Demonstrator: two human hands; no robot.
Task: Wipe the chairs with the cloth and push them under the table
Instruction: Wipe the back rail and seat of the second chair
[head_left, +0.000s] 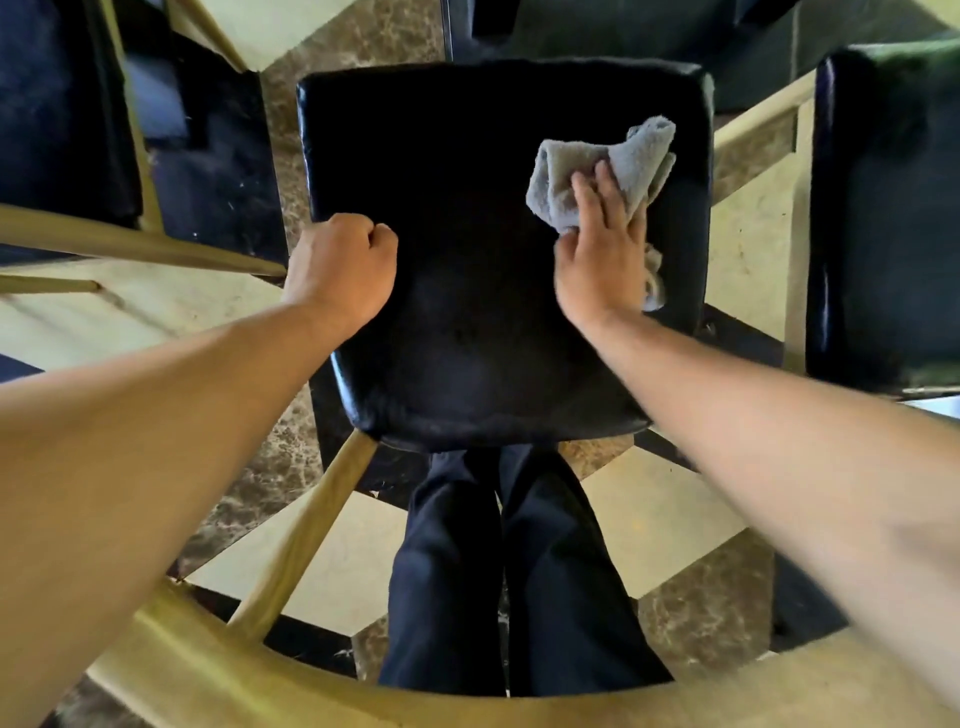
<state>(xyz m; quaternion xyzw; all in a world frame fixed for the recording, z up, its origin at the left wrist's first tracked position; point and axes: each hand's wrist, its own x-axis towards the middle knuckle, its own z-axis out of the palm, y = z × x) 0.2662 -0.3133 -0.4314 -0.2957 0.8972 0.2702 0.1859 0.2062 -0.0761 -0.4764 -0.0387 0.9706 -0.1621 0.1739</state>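
A chair with a black padded seat (478, 208) and a curved pale wooden backrest (291, 680) stands right below me. My right hand (602, 254) lies flat on a crumpled grey cloth (639, 161), pressing it onto the right side of the seat. My left hand (345, 265) rests as a closed fist on the seat's left edge. I cannot tell whether it grips the edge. My dark trouser legs (498, 571) show between the seat and the backrest.
A second black-seated chair (883, 208) stands to the right and a third (62, 104) to the left, each with pale wooden frames. The floor (675, 514) is tiled in cream, black and brown marble. A dark surface, possibly the table (623, 26), lies beyond the seat.
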